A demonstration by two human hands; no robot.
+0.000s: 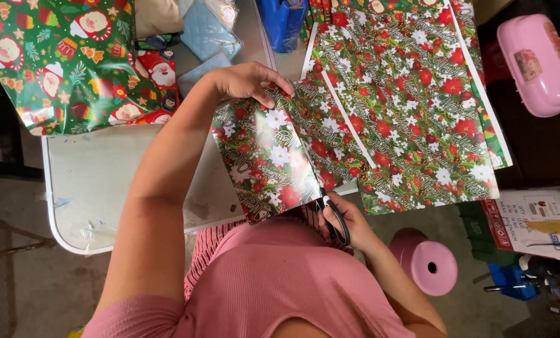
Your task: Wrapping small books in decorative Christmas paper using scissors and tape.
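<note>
Floral wrapping paper (280,156) lies across the table (98,181), its near edge lifted toward me. My left hand (248,80) pinches the paper's far edge, fingers folded over it. My right hand (349,222) grips black scissors (333,216) at the paper's near edge; the blades look partly open, though they're mostly hidden.

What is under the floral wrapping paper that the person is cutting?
Under the floral wrapping paper the grey table shows at the paper's edges. What lies beneath its middle is covered and cannot be seen.
</note>
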